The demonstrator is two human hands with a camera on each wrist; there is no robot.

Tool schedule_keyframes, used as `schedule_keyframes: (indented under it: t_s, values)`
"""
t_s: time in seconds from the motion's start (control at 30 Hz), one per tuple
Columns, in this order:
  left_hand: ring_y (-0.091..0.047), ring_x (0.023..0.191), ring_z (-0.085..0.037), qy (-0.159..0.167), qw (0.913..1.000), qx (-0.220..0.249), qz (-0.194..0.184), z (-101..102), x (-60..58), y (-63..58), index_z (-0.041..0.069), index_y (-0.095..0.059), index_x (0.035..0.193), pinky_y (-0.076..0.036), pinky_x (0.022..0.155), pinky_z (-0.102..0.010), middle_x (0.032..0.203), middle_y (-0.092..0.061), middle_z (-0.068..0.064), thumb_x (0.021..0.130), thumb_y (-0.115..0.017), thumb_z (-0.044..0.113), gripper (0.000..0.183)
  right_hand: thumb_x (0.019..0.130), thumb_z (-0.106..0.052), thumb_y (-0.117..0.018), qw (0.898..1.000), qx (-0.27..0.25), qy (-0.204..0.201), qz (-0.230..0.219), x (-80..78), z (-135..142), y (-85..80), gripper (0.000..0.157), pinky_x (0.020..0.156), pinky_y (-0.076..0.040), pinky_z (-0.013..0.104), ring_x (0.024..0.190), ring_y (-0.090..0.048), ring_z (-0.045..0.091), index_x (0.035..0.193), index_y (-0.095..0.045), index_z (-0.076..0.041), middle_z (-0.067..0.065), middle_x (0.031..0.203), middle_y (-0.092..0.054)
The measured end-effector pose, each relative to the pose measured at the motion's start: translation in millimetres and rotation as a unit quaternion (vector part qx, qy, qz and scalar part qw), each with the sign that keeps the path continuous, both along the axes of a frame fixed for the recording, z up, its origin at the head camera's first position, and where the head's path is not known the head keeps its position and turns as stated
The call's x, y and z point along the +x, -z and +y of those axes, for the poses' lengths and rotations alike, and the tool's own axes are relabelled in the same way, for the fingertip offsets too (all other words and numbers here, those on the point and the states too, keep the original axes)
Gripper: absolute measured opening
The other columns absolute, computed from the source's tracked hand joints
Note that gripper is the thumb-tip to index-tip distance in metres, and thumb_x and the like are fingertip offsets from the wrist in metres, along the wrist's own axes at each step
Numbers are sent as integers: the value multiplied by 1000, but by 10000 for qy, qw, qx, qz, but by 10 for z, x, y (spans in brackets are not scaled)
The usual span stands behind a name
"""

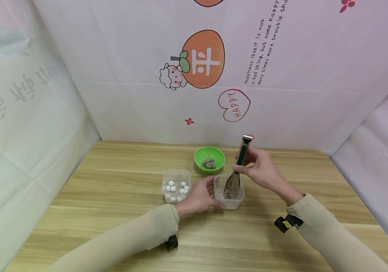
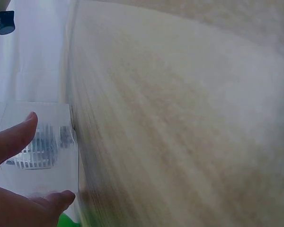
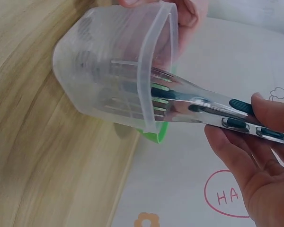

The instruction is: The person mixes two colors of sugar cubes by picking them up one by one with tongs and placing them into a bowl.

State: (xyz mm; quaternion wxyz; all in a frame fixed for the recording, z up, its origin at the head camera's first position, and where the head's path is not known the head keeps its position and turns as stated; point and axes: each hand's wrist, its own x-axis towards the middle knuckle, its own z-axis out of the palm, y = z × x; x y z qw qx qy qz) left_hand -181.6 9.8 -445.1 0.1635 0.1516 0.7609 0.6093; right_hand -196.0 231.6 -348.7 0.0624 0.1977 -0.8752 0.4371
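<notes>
Grips tongs (image 1: 242,155) in the right hand (image 1: 261,169), steadies the clear box (image 1: 232,205) on the desk (image 1: 129,177) with the left hand (image 1: 198,196), apparently works at grey bits (image 1: 229,196) inside, and probably needs a careful lift next

One bench (image 1: 122,177). One green bowl (image 1: 200,154), close to the far edge; grey-brown chunks (image 1: 209,164) inside, several, too clumped to count. Two clear tubs: left tub (image 1: 176,174) toward the left edge, right tub (image 1: 232,205) toward the right edge. White cubes (image 1: 173,189), left tub only: roughly ten, some blurred. One pair of tongs (image 1: 243,153). Two hands: one left hand (image 1: 196,197), one right hand (image 1: 262,170). Two sleeves (image 1: 336,230).
</notes>
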Motion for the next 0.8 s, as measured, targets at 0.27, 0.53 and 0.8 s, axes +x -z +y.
schedule_keyframes:
  t_s: [0.27,0.53,0.8]
  values:
    - [-46,146,-34,-8,10000,50,-15,4,2,7,-1,-40,158,-39,121,-41,160,-45,-19,70,-93,-8,103,87,-4,-86,9998,136,-117,-52,6,-24,41,21,62,-55,29,76,-68,22,99,-69,-4,4,84,-71]
    - [-45,146,-34,16,10000,-52,3,6,2,13,-2,-39,158,-40,121,-39,161,-44,-19,71,-94,-6,103,89,-3,-83,9993,214,207,234,9,-79,113,15,64,-55,30,78,-68,20,96,-70,-7,2,84,-72]
    - [-45,146,-33,29,9999,-98,46,9,-8,11,-1,-39,159,-40,121,-39,161,-44,-18,71,-94,-6,104,88,-3,-85,9981,-24,446,416,33,-70,138,20,63,-57,27,79,-71,21,100,-69,-3,5,86,-73]
